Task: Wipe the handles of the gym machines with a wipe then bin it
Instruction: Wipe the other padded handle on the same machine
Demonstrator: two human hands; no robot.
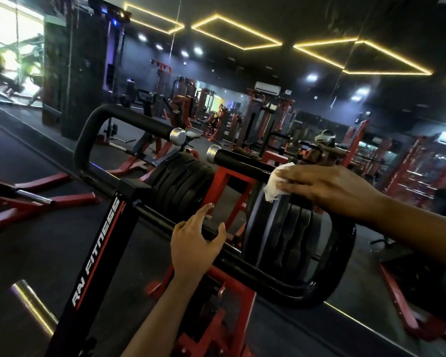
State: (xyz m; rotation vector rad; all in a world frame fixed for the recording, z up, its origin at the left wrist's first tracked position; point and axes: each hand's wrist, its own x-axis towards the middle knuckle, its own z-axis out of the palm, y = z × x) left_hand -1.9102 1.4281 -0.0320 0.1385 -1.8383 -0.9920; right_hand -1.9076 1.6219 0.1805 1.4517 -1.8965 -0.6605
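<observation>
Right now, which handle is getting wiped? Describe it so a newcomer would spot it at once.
Start at the black post lettered RN FITNESS, whose frame carries two black padded handles with silver end caps. The one meant is the nearer, lower handle on the right. Unlike its twin, it has a white wipe pressed on it by the right hand.

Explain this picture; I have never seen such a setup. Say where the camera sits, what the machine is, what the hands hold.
The camera sits on a person's head, looking forward and down, so you see their own arms. The black machine is gym equipment with a left handle and a right handle, both padded and chrome-capped, and plates stacked behind. The right hand presses a white wipe onto the right handle with flat fingers. The left hand, fingers spread, holds nothing, by the thin crossbar. Other red machines stand behind.
</observation>
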